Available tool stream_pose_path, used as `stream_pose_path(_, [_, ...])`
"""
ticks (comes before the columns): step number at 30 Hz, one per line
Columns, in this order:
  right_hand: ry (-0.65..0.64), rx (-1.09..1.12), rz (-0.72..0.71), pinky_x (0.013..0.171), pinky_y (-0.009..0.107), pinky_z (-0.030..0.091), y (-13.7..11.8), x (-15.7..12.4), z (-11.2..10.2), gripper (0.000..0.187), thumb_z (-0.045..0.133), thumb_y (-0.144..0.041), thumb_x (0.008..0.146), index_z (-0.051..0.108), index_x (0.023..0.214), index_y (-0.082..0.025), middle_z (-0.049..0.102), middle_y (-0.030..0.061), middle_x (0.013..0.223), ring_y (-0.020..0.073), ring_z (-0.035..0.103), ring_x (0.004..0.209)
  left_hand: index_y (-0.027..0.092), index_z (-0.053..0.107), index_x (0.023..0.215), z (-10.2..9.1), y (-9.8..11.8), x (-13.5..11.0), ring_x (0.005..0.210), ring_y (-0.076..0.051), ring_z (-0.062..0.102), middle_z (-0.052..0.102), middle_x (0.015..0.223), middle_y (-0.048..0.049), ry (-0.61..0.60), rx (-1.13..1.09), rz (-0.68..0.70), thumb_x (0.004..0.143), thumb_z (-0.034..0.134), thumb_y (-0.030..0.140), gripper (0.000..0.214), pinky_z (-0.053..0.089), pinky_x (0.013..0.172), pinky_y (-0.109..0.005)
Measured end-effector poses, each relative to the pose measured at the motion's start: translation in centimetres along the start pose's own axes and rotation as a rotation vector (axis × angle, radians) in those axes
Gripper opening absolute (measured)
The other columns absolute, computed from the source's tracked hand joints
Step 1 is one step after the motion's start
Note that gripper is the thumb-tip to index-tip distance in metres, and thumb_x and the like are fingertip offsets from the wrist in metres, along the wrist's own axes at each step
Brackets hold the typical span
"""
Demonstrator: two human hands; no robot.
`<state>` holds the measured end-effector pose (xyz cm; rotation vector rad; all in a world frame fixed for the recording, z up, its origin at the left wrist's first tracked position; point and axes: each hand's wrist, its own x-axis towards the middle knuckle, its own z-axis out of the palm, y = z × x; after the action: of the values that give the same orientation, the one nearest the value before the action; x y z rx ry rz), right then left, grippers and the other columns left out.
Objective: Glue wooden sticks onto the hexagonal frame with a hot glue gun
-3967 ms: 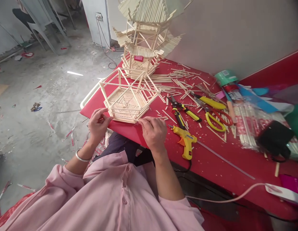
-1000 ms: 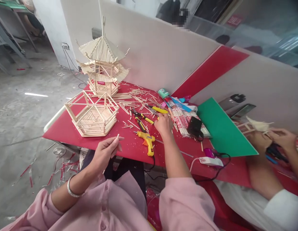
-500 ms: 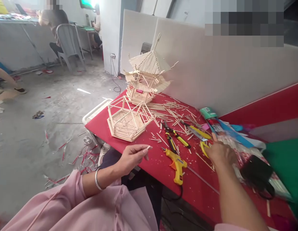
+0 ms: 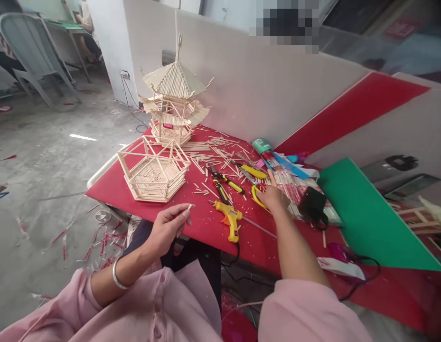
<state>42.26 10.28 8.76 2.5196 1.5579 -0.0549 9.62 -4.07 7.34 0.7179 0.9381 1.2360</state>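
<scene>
My left hand hovers over the near edge of the red table, fingers pinched on a short pale stick. My right hand reaches across the table and rests on the yellow-handled scissors; whether its fingers grip them is unclear. A hexagonal stick frame stands at the table's left, with a finished stick pagoda behind it. A yellow glue gun lies between my hands.
Yellow-black pliers, another yellow-handled tool and several loose sticks litter the middle. Packs of sticks, a black adapter and a green sheet lie to the right. A white partition backs the table. A grey chair stands far left.
Four seconds ago both hands were at the hexagonal frame. Since then my left hand drew back with a stick and my right hand reached to the scissors. The view keeps swinging.
</scene>
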Motion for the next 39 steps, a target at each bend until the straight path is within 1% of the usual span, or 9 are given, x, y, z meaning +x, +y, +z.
stream_pose_path(5, [0.237, 0.074, -0.377, 0.101, 0.041, 0.043, -2.4, -2.4, 0.0, 0.056, 0.048, -0.047, 0.093, 0.057, 0.136, -0.013, 0.058, 0.0208, 0.137, 0.0336, 0.053, 0.127, 0.013, 0.075, 0.099, -0.2, -0.3, 0.2, 0.043, -0.003, 0.035, 0.062, 0.063, -0.0004, 0.059, 0.001, 0.004, 0.070, 0.082, 0.048, 0.047, 0.025, 0.041, -0.020])
stream_pose_path(8, [0.029, 0.060, -0.572, 0.098, 0.040, 0.045, -5.6, -4.0, -0.5, 0.080, 0.056, -0.062, 0.084, 0.044, 0.147, -0.015, 0.056, 0.0199, 0.140, 0.0332, 0.055, 0.125, 0.013, 0.075, 0.098, 0.5, -0.5, 0.3, 0.043, -0.003, 0.035, 0.062, 0.064, -0.0004, 0.044, 0.007, -0.010, 0.069, 0.082, 0.048, 0.046, 0.025, 0.041, -0.020])
stream_pose_path(12, [-0.134, -0.126, -0.470, 0.087, 0.038, 0.049, -8.9, -3.2, -1.4, 0.073, 0.066, -0.054, 0.072, 0.057, 0.132, -0.013, 0.066, 0.0200, 0.122, 0.0328, 0.064, 0.109, 0.013, 0.075, 0.099, 0.7, -0.4, 0.2, 0.043, -0.003, 0.037, 0.063, 0.064, -0.0006, 0.037, 0.030, 0.015, 0.071, 0.082, 0.048, 0.046, 0.027, 0.042, -0.020])
stream_pose_path(17, [-0.109, -0.191, -0.490, 0.082, 0.037, 0.047, -9.0, -1.4, -2.0, 0.058, 0.070, -0.046, 0.068, 0.066, 0.116, -0.013, 0.068, 0.0195, 0.114, 0.0320, 0.063, 0.103, 0.012, 0.075, 0.098, 0.1, 0.1, -0.2, 0.044, -0.003, 0.038, 0.062, 0.063, -0.0001, 0.079, 0.026, 0.039, 0.071, 0.082, 0.047, 0.045, 0.029, 0.042, -0.020])
stream_pose_path(23, [0.362, -0.280, -0.588, 0.098, 0.048, 0.032, -7.7, -2.2, -1.4, 0.064, 0.055, -0.022, 0.081, 0.042, 0.142, -0.007, 0.054, 0.0239, 0.124, 0.0349, 0.048, 0.116, 0.013, 0.076, 0.097, 0.2, 0.3, -0.1, 0.043, -0.003, 0.037, 0.062, 0.062, -0.0003, 0.064, -0.001, 0.027, 0.070, 0.082, 0.048, 0.046, 0.028, 0.042, -0.020])
stream_pose_path(28, [0.489, -0.037, -0.411, 0.094, 0.050, 0.034, -5.6, -2.8, -3.4, 0.072, 0.053, -0.033, 0.083, 0.031, 0.148, -0.009, 0.052, 0.0254, 0.124, 0.0388, 0.047, 0.114, 0.013, 0.075, 0.097, 0.2, 0.2, 0.2, 0.043, -0.003, 0.036, 0.062, 0.063, 0.0000, 0.077, -0.034, 0.034, 0.070, 0.083, 0.047, 0.044, 0.028, 0.042, -0.020])
stream_pose_path(31, [0.391, 0.383, -0.323, 0.090, 0.045, 0.042, -4.1, -5.7, -4.3, 0.058, 0.046, -0.033, 0.085, 0.042, 0.139, -0.011, 0.057, 0.0214, 0.119, 0.0345, 0.055, 0.106, 0.014, 0.076, 0.096, 0.0, 0.1, 0.4, 0.044, -0.003, 0.038, 0.062, 0.065, -0.0004, 0.101, -0.059, 0.050, 0.070, 0.083, 0.044, 0.041, 0.029, 0.042, -0.020])
stream_pose_path(34, [0.137, 0.746, -0.368, 0.076, 0.038, 0.051, -3.6, -11.6, -2.6, 0.048, 0.044, -0.033, 0.084, 0.050, 0.130, -0.019, 0.065, 0.0103, 0.098, 0.0259, 0.062, 0.084, 0.014, 0.078, 0.095, 0.0, -0.2, 0.4, 0.045, -0.003, 0.040, 0.062, 0.067, -0.0002, 0.115, -0.070, 0.079, 0.070, 0.083, 0.042, 0.038, 0.031, 0.043, -0.020])
stream_pose_path(39, [0.336, 0.807, -0.531, 0.102, 0.054, 0.045, -6.8, -22.2, 3.1, 0.077, 0.053, -0.022, 0.075, 0.033, 0.149, -0.024, 0.055, 0.0146, 0.132, 0.0334, 0.053, 0.121, 0.016, 0.079, 0.098, 0.1, -0.8, 0.0, 0.048, -0.005, 0.043, 0.063, 0.065, 0.0002, 0.132, -0.038, 0.143, 0.071, 0.083, 0.040, 0.036, 0.037, 0.046, -0.021])
